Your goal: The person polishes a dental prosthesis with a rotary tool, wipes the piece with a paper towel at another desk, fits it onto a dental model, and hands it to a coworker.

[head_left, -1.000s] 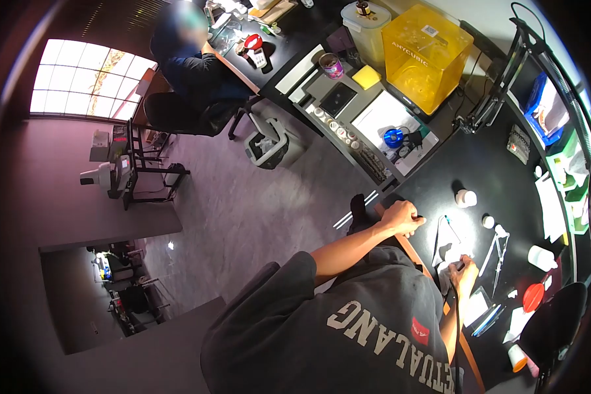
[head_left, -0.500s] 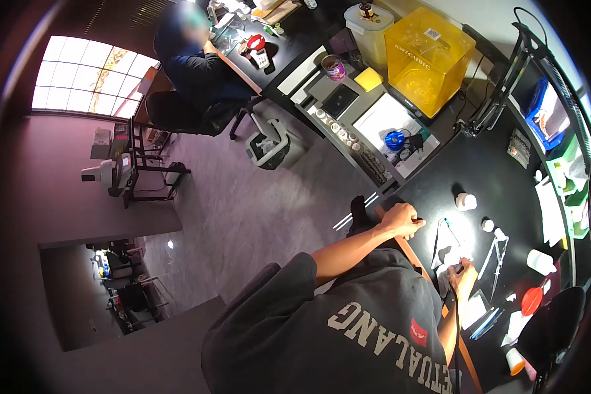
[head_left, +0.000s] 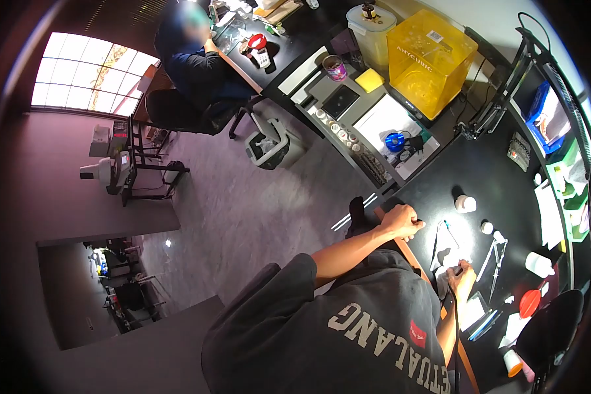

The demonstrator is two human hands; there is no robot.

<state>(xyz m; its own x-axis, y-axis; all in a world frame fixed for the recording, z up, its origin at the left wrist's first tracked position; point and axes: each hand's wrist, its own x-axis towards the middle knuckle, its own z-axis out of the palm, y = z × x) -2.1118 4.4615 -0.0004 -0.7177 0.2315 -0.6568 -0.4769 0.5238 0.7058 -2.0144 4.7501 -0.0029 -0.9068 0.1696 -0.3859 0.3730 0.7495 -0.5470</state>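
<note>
My left hand [head_left: 403, 222] is closed in a fist at the wooden front edge of the black desk [head_left: 433, 190]. A small dark bit shows at its fingertips; I cannot make out what it is. Lower down, my right hand [head_left: 463, 281] is closed in a pinch over a pale crumpled sheet [head_left: 442, 279]. A dark piece shows at its fingers, and a black cord [head_left: 456, 341] runs down beside that forearm; what it holds is too small to name. Between the hands, a thin tool with a blue tip [head_left: 447, 225] lies in bright light.
A white jar [head_left: 465, 203], a small white lid [head_left: 486, 227], a white jointed stand [head_left: 498, 253] and a white bottle [head_left: 539, 264] are beyond my hands. Blue pens [head_left: 484, 325] and an orange-and-white cup [head_left: 513, 362] lie lower right. Another person [head_left: 197, 79] sits at the far desk.
</note>
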